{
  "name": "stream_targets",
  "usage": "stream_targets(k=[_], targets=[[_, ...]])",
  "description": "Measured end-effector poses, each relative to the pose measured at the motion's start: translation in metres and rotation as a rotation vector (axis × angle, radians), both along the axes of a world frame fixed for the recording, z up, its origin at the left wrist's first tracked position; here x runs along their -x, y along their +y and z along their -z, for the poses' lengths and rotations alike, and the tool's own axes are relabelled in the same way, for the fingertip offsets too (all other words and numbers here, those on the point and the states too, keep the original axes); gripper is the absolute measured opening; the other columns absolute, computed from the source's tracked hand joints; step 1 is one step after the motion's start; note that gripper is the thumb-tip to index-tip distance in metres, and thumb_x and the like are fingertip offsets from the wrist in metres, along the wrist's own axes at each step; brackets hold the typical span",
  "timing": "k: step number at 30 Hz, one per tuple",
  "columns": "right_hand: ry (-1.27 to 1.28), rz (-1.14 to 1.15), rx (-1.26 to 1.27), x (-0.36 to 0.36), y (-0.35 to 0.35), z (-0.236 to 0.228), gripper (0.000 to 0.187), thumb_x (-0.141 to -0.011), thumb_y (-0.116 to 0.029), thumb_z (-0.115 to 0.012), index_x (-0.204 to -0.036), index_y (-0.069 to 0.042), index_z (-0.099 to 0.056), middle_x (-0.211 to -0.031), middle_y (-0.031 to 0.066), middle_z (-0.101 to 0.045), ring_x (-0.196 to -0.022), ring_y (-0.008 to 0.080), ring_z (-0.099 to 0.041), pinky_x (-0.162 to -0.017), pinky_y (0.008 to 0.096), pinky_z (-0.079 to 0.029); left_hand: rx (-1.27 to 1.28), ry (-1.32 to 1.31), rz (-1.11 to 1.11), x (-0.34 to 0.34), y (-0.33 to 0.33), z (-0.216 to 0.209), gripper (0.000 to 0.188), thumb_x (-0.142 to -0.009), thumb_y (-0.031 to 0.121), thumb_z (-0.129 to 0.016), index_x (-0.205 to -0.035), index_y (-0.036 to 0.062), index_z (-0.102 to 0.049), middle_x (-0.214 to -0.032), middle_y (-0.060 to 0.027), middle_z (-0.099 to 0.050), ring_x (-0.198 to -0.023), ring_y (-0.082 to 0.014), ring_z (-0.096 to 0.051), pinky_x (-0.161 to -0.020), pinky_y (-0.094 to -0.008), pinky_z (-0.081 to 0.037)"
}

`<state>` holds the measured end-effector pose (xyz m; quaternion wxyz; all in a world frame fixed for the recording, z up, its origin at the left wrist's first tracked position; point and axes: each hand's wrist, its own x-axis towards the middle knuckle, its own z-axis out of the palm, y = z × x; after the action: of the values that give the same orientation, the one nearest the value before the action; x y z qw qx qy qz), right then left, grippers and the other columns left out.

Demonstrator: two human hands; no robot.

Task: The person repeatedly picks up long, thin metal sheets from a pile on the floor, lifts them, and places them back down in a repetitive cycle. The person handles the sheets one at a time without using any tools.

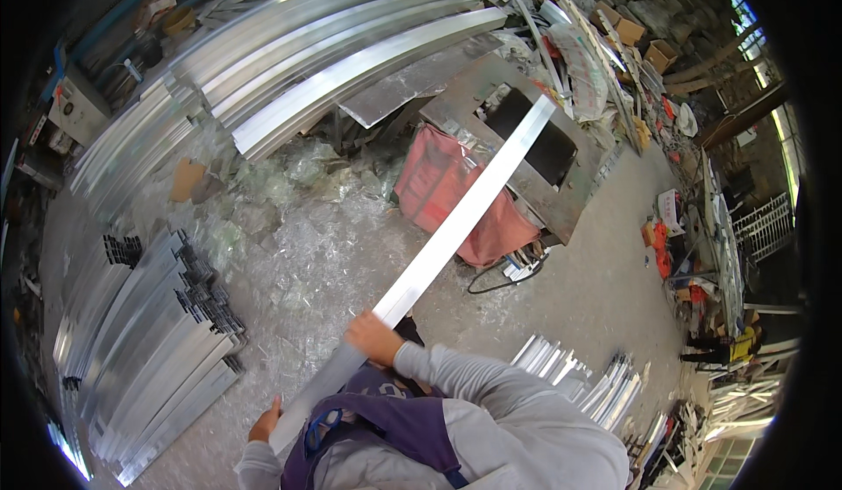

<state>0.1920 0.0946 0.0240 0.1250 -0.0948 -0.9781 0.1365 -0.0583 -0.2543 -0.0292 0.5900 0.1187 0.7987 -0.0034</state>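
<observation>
A long, bright aluminium profile (465,209) runs slantwise from beside my body up to the far right. My right hand (374,338) is closed around it in front of my chest. Lower left, my left hand (265,422) lies against the near part of the same profile, thumb up along its edge; the other fingers are mostly hidden. The far end reaches over a metal-topped stand (570,196) with a dark rectangular opening. A red cloth sack (430,174) hangs on the stand's near side, partly behind the profile.
Stacked aluminium profiles (158,341) lie at left, with more long profiles (351,43) across the back. Crumpled clear plastic film (298,209) covers floor between them. Shorter profile bundles (570,376) lie at right. A person in yellow (744,347) is at far right, near scrap piles.
</observation>
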Motion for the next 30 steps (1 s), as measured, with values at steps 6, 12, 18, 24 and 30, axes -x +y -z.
stream_targets(k=[6,12,18,24,30], targets=[[0.101,0.013,0.072,0.001,-0.018,-0.011,0.013,-0.077,-0.014,-0.057,-0.089,-0.011,-0.058,-0.086,0.0061,-0.053,-0.089,0.0234,-0.055,-0.089,0.039,-0.043,0.169,-0.067,0.054,-0.001,0.026,-0.055,0.096,-0.092,0.075,-0.018,-0.132,-0.0043,-0.056,-0.138,-0.0198,-0.054,-0.132,-0.0319,-0.047,-0.111,-0.0349,-0.029],[-0.245,0.069,-0.064,-0.068,0.185,-0.026,0.023,-0.078,-0.015,-0.063,-0.101,-0.014,-0.062,-0.098,0.0065,-0.06,-0.1,0.0279,-0.057,-0.096,0.043,-0.041,-0.358,-0.284,0.03,-0.055,0.212,-0.048,0.07,-0.096,0.058,-0.042,-0.134,0.0001,-0.053,-0.132,-0.0177,-0.058,-0.119,-0.0292,-0.055,-0.104,-0.0353,-0.037],[-0.258,0.304,-0.409,-0.177,0.425,-0.064,0.022,-0.071,-0.007,-0.065,-0.092,-0.008,-0.057,-0.097,0.0128,-0.058,-0.102,0.0317,-0.055,-0.104,0.0412,-0.04,-0.624,-0.172,0.391,-0.158,0.468,-0.065,0.078,-0.076,0.056,-0.073,-0.122,-0.005,-0.059,-0.115,-0.025,-0.065,-0.107,-0.033,-0.063,-0.091,-0.0396,-0.048],[-0.275,0.428,-0.617,-0.202,0.496,-0.095,0.015,-0.082,-0.011,-0.056,-0.096,-0.008,-0.06,-0.103,0.0103,-0.06,-0.114,0.0279,-0.053,-0.109,0.0409,-0.036,-0.744,-0.085,0.445,-0.198,0.557,-0.077,0.07,-0.078,0.054,-0.072,-0.115,-0.0046,-0.066,-0.108,-0.0236,-0.068,-0.102,-0.0331,-0.066,-0.088,-0.038,-0.049],[-0.348,0.394,-0.507,-0.166,0.423,-0.063,0.012,-0.082,-0.01,-0.055,-0.092,-0.007,-0.06,-0.101,0.0118,-0.06,-0.111,0.0301,-0.054,-0.109,0.0414,-0.035,-0.634,-0.223,0.364,-0.154,0.471,-0.065,0.096,-0.073,0.067,-0.069,-0.13,-0.009,-0.054,-0.126,-0.0313,-0.058,-0.12,-0.0389,-0.057,-0.099,-0.0403,-0.045]])
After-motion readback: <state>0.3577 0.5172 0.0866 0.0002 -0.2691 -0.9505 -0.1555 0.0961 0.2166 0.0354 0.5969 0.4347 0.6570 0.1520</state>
